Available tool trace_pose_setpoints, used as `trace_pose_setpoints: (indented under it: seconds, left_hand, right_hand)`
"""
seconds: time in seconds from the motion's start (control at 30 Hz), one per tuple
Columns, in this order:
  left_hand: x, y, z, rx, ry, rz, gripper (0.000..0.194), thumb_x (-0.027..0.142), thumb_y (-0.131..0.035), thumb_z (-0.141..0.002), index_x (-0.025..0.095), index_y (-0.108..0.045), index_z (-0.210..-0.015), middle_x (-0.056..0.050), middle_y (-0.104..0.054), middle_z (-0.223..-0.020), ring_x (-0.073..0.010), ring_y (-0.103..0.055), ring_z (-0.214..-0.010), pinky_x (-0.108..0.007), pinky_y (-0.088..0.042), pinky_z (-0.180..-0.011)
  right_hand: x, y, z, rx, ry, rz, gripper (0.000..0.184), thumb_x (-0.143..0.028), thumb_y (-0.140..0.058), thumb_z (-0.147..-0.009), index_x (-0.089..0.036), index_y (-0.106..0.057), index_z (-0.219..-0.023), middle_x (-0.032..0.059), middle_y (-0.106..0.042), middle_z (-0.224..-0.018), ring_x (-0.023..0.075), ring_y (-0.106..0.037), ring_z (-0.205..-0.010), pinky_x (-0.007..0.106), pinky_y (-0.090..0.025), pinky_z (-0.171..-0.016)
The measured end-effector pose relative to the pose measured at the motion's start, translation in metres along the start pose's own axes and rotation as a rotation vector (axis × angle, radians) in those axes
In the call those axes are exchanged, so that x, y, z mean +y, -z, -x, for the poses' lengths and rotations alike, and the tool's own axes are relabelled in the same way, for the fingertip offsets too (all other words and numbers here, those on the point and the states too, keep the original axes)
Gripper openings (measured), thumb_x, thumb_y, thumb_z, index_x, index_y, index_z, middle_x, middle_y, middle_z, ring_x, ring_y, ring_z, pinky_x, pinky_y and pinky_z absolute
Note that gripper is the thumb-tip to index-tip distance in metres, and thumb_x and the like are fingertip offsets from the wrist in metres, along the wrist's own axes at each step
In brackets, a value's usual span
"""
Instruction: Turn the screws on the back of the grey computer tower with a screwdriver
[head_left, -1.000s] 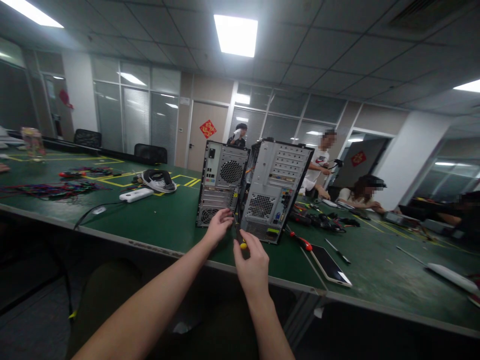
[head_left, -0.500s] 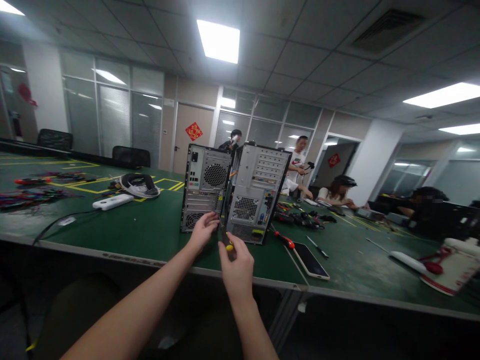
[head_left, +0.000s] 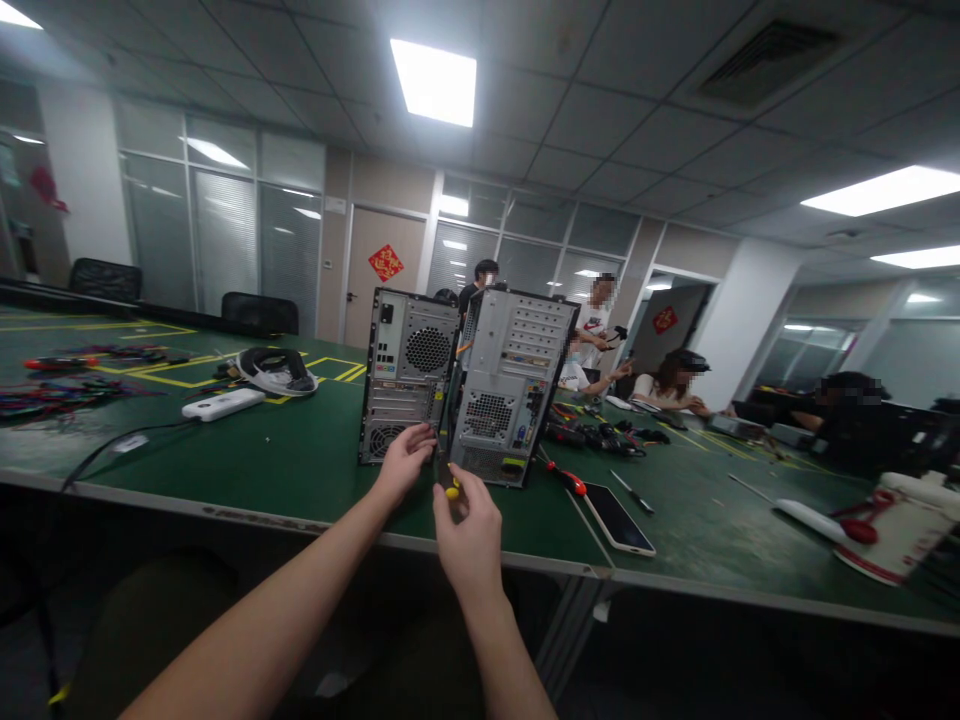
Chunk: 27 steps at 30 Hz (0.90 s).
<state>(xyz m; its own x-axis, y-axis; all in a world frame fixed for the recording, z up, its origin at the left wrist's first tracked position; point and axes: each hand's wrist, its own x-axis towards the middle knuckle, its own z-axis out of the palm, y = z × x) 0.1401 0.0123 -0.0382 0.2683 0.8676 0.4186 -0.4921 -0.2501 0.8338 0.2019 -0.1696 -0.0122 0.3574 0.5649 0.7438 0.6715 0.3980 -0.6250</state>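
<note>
Two computer towers stand upright side by side with their back panels facing me: the left computer case and the right computer case. My left hand is at the lower right corner of the left case. Its fingers are bent together near the gap, and what they pinch, if anything, is too small to make out. Just below and right of it, my right hand has its thumb and fingers round a yellow-and-black screwdriver. The screwdriver's front end points into the dark gap between the cases and is hard to see.
Right of the cases lie a red-and-black screwdriver, a phone, a pen-like tool and black cables. A white power strip and bundled wires are at left. A white-and-red container stands far right; several people are beyond.
My hands keep nearly the same pose at the gap between the cases. The view has shifted slightly. People in the background have moved a little.
</note>
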Motion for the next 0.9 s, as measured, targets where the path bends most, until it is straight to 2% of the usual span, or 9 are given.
trace_pose_setpoints:
  seconds: [0.13, 0.3, 0.5, 0.7, 0.8, 0.9]
  left_hand:
    - [0.002, -0.001, 0.002, -0.001, -0.005, -0.001, 0.047, 0.020, -0.081, -0.069, 0.015, -0.068, -0.114, -0.018, -0.074, -0.124, -0.0289, -0.072, -0.112, -0.052, -0.049, -0.110]
    - [0.004, -0.001, 0.003, -0.005, 0.007, 0.008, 0.048, 0.022, -0.084, -0.068, 0.015, -0.069, -0.114, -0.018, -0.074, -0.124, -0.0309, -0.071, -0.115, -0.054, -0.047, -0.111]
    - [0.004, -0.001, 0.004, -0.020, 0.003, 0.005, 0.050, 0.025, -0.085, -0.069, 0.016, -0.069, -0.115, -0.018, -0.073, -0.127, -0.0321, -0.069, -0.120, -0.054, -0.045, -0.113]
    - [0.006, -0.003, 0.006, -0.032, -0.010, 0.005, 0.049, 0.025, -0.084, -0.070, 0.016, -0.069, -0.116, -0.019, -0.072, -0.129, -0.0327, -0.067, -0.123, -0.054, -0.043, -0.115]
    - [0.007, -0.003, 0.006, -0.034, -0.006, -0.002, 0.048, 0.024, -0.082, -0.071, 0.016, -0.069, -0.116, -0.019, -0.072, -0.129, -0.0330, -0.067, -0.124, -0.054, -0.042, -0.116]
    - [0.007, -0.003, 0.006, -0.036, -0.004, -0.005, 0.047, 0.023, -0.082, -0.071, 0.016, -0.069, -0.115, -0.018, -0.072, -0.128, -0.0331, -0.067, -0.124, -0.054, -0.042, -0.116]
  right_hand:
    - [0.001, 0.000, 0.000, -0.028, -0.037, -0.006, 0.034, -0.027, -0.064, -0.095, -0.016, -0.071, -0.125, 0.0151, -0.071, -0.122, 0.0239, -0.072, -0.108, 0.031, -0.064, -0.086]
    - [-0.003, 0.002, 0.000, 0.012, 0.026, 0.102, 0.028, -0.024, -0.069, -0.091, -0.019, -0.074, -0.118, 0.0127, -0.072, -0.118, 0.0252, -0.071, -0.109, 0.034, -0.060, -0.092]
    - [-0.007, 0.005, 0.000, 0.000, 0.034, 0.090, 0.023, -0.025, -0.065, -0.094, -0.022, -0.077, -0.113, 0.0108, -0.070, -0.114, 0.0217, -0.072, -0.098, 0.031, -0.061, -0.084]
    - [-0.010, 0.007, -0.002, -0.035, 0.037, 0.072, 0.031, -0.018, -0.064, -0.089, -0.019, -0.076, -0.117, 0.0118, -0.070, -0.116, 0.0210, -0.073, -0.098, 0.029, -0.063, -0.083]
    - [-0.010, 0.006, -0.001, -0.052, 0.011, 0.035, 0.029, -0.019, -0.065, -0.090, -0.019, -0.076, -0.117, 0.0124, -0.071, -0.117, 0.0210, -0.073, -0.097, 0.026, -0.064, -0.077]
    - [-0.010, 0.005, 0.000, -0.061, 0.004, 0.029, 0.026, -0.020, -0.069, -0.089, -0.017, -0.076, -0.114, 0.0116, -0.073, -0.112, 0.0216, -0.073, -0.094, 0.028, -0.064, -0.077]
